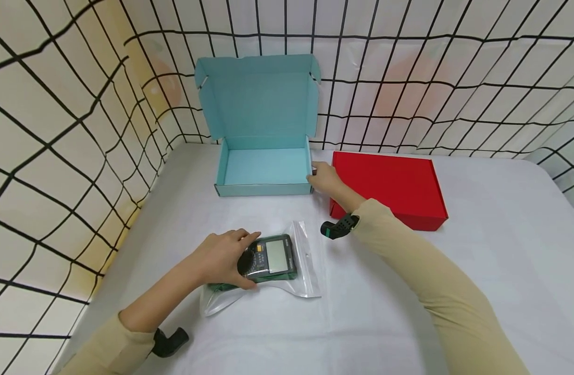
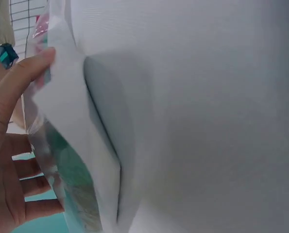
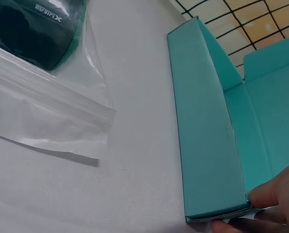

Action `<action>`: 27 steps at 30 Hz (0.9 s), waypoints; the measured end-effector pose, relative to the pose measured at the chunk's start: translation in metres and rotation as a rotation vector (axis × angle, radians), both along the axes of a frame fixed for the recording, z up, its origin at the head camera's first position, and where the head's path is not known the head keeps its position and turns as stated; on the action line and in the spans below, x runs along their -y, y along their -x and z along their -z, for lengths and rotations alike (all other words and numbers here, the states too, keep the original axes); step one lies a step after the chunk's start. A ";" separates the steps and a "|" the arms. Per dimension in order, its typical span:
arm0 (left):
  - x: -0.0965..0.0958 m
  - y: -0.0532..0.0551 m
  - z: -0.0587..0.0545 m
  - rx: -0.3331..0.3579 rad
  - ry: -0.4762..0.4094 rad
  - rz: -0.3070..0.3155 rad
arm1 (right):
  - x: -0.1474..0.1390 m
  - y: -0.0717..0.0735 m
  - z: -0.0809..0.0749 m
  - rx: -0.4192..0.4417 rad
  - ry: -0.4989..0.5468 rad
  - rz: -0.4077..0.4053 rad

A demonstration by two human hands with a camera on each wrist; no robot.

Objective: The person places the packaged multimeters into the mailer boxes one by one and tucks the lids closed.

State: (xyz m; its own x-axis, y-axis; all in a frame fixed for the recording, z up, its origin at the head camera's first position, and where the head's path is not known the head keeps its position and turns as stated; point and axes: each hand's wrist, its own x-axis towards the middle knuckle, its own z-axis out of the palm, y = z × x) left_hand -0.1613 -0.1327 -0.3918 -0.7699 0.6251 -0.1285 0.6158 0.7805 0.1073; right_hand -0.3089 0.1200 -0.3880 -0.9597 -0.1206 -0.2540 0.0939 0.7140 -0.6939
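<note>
Below the centre of the frame, the left hand [image 1: 223, 258] has its grip partly spread, thumb and fingers holding 1 green-and-black multimeter [image 1: 275, 255] inside a clear plastic bag [image 1: 308, 265] on the white-covered desk [image 1: 362, 323]. Near centre, the right hand [image 1: 329, 179] has a narrow grip, pinching the front right corner of 1 open teal cardboard box [image 1: 265, 190], upper centre. 1 closed red box [image 1: 390, 182] lies right of centre, beneath the right forearm.
</note>
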 end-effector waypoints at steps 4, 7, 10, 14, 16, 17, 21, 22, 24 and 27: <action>-0.002 -0.001 0.003 -0.009 0.027 -0.003 | 0.002 -0.001 0.000 -0.009 -0.005 0.001; -0.004 -0.003 0.004 -0.015 0.038 -0.010 | 0.003 -0.002 0.001 -0.011 -0.003 0.000; -0.006 -0.004 0.005 -0.020 0.030 -0.018 | 0.002 -0.002 0.001 -0.008 0.002 0.000; -0.007 -0.004 0.008 -0.042 0.022 -0.023 | 0.002 -0.003 0.001 -0.014 0.005 -0.007; -0.007 -0.004 0.009 -0.059 0.016 -0.020 | 0.002 -0.003 0.001 -0.020 0.002 -0.014; -0.007 -0.004 0.010 -0.069 0.012 -0.015 | 0.002 -0.003 0.001 -0.022 -0.001 -0.017; -0.004 0.000 0.013 -0.122 -0.006 0.012 | 0.002 -0.003 0.001 -0.030 -0.016 -0.033; -0.004 0.001 0.013 -0.133 -0.012 0.017 | 0.003 -0.003 0.001 -0.031 -0.018 -0.034; -0.002 0.004 0.011 -0.146 -0.027 0.017 | 0.003 -0.003 0.000 -0.035 -0.025 -0.040; 0.000 0.010 0.005 -0.145 -0.047 0.010 | 0.002 -0.003 0.000 -0.039 -0.031 -0.045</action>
State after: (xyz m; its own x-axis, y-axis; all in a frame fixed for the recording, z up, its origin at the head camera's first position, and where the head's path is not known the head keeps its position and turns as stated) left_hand -0.1713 -0.1322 -0.3970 -0.7721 0.6353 0.0135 0.6351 0.7707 0.0526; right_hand -0.3062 0.1176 -0.3879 -0.9627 -0.1563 -0.2210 0.0347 0.7384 -0.6735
